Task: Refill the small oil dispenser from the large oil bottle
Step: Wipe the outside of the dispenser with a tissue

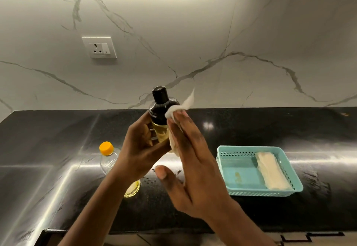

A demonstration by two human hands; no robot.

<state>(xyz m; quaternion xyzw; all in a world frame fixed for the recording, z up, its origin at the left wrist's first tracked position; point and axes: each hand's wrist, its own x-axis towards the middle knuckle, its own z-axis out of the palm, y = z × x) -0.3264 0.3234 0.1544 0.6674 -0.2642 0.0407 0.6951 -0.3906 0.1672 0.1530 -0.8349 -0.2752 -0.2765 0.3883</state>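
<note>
My left hand (142,149) grips the small oil dispenser (161,114), lifted above the counter. It has a black cap and dark shoulder, with yellow oil showing in its clear lower part. My right hand (191,158) presses a white tissue (180,108) flat against the dispenser's right side with straight fingers. The large oil bottle (109,157), clear with an orange cap, stands on the black counter behind my left forearm, which hides part of it.
A teal plastic basket (239,176) sits on the counter (270,126) to the right, holding a folded stack of tissues (272,170). A wall socket (99,47) is set in the marble backsplash. The counter's front edge runs below my arms.
</note>
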